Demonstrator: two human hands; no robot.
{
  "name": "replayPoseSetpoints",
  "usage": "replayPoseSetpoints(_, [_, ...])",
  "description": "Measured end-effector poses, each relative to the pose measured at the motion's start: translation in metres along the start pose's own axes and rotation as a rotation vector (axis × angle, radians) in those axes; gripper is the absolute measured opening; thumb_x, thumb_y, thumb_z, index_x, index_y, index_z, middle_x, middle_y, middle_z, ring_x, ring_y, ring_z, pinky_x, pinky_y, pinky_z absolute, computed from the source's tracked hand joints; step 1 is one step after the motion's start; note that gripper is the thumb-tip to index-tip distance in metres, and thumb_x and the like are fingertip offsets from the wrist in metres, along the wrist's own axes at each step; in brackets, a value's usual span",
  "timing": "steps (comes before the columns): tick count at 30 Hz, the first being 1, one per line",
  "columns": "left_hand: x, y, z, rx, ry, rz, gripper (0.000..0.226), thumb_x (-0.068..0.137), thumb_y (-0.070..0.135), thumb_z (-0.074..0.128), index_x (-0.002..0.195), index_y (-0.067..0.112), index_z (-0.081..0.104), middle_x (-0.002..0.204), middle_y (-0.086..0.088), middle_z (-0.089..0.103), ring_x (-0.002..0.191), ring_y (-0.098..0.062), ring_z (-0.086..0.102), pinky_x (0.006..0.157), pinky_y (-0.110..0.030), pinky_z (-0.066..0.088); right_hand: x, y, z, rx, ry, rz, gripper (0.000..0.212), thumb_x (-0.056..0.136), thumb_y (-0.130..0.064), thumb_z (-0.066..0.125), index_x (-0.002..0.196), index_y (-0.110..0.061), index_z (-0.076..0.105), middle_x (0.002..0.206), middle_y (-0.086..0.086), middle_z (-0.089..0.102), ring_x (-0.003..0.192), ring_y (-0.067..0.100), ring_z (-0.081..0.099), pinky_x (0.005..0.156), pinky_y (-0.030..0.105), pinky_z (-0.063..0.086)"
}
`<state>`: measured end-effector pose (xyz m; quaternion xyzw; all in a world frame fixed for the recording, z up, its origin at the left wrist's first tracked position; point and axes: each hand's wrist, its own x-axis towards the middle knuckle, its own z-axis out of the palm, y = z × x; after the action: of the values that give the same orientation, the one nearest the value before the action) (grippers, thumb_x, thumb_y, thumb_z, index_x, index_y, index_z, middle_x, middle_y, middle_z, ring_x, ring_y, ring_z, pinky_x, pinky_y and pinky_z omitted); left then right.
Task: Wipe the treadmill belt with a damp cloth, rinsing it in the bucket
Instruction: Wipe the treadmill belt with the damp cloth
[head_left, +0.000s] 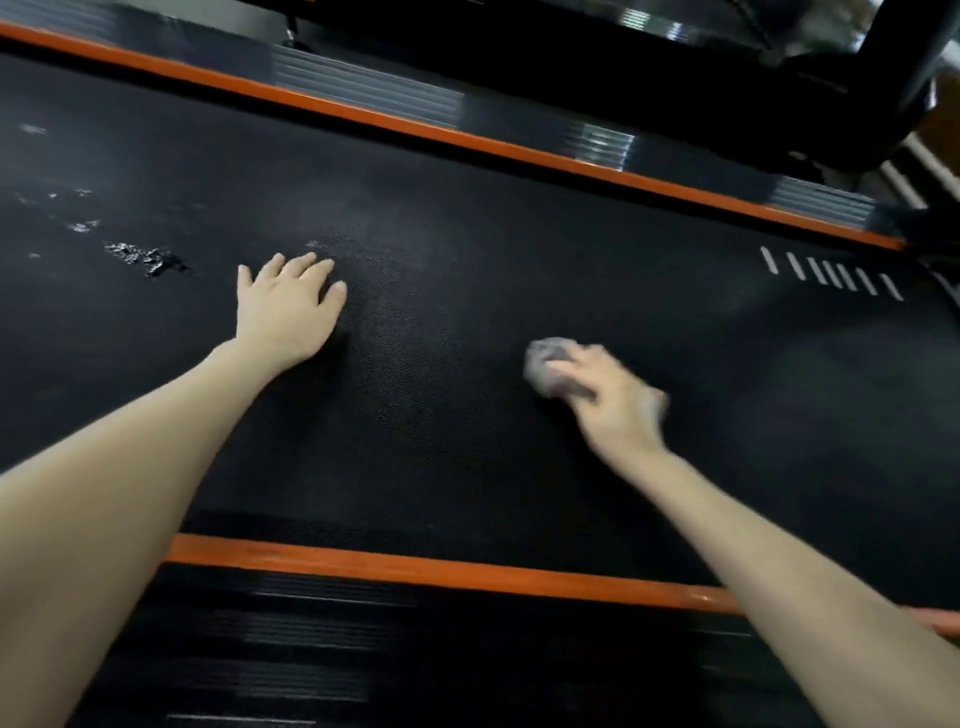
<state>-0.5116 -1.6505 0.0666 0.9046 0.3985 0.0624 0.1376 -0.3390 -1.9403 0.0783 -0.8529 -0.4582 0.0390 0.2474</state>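
Her left hand (285, 306) lies flat, fingers spread, on the black belt (467, 291); the blurred right hand (608, 400) grips a bunched grey cloth (545, 364), mostly hidden under fingers.

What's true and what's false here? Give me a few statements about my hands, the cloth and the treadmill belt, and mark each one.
1. The right hand holds a grey cloth on the belt. True.
2. The left hand grips the cloth. False: it rests flat on the belt, fingers straight, holding nothing.
3. Shiny patches lie on the belt to the left of the left hand. True.
4. The stripes along the belt's edges are blue. False: the stripes are orange.
5. A bucket stands on the belt. False: no bucket is in view.
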Motion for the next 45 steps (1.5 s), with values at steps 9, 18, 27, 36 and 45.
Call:
replayPoseSetpoints(9, [-0.038,0.042,-0.041,-0.2,0.178,0.073,0.04,0.1,0.034,0.035,0.131,0.019,0.055,0.139,-0.009,0.051,0.129,-0.033,0.04,0.106,-0.04,0.028,-0.011,-0.093,0.047,0.198,-0.431,-0.463,0.027,0.089,-0.011,0.063,0.116,-0.009,0.068,0.139,0.007,0.051,0.139,0.027,0.034,0.115,0.046,0.02])
replayPoseSetpoints(18, [-0.102,0.012,-0.06,-0.331,0.21,0.021,0.041,0.1,0.038,0.034,0.122,0.017,0.061,0.125,-0.012,0.06,0.117,-0.033,0.05,0.093,-0.037,0.037,-0.109,0.03,-0.067,0.166,-0.435,-0.168,0.035,0.084,-0.01,0.065,0.117,-0.019,0.064,0.134,-0.005,0.053,0.139,0.015,0.033,0.114,0.041,0.03])
replayPoseSetpoints(27, [-0.14,0.02,-0.061,-0.234,0.163,-0.077,0.048,0.1,0.041,0.03,0.108,0.007,0.062,0.115,-0.017,0.062,0.106,-0.036,0.053,0.085,-0.039,0.04,-0.031,-0.122,0.043,0.136,-0.478,-0.449,0.03,0.092,-0.017,0.06,0.121,-0.022,0.065,0.141,-0.008,0.049,0.14,0.013,0.029,0.098,0.003,0.014])
replayPoseSetpoints(36, [-0.158,-0.033,-0.062,-0.034,0.151,-0.236,0.038,0.096,0.043,0.035,0.11,0.025,0.066,0.121,-0.006,0.06,0.11,-0.032,0.053,0.096,-0.041,0.035,0.009,-0.157,0.075,0.294,-0.228,-0.413,0.035,0.092,-0.013,0.06,0.125,-0.025,0.062,0.144,-0.006,0.047,0.14,0.019,0.031,0.113,0.034,0.022])
replayPoseSetpoints(45, [-0.116,-0.136,-0.068,0.171,-0.135,-0.238,0.04,0.093,0.03,0.039,0.129,0.038,0.053,0.142,0.001,0.045,0.127,-0.028,0.044,0.112,-0.054,0.017,0.06,-0.2,0.124,0.151,-0.148,-0.485,0.033,0.085,-0.004,0.066,0.115,-0.016,0.069,0.132,-0.007,0.053,0.128,-0.007,0.035,0.103,0.002,0.017])
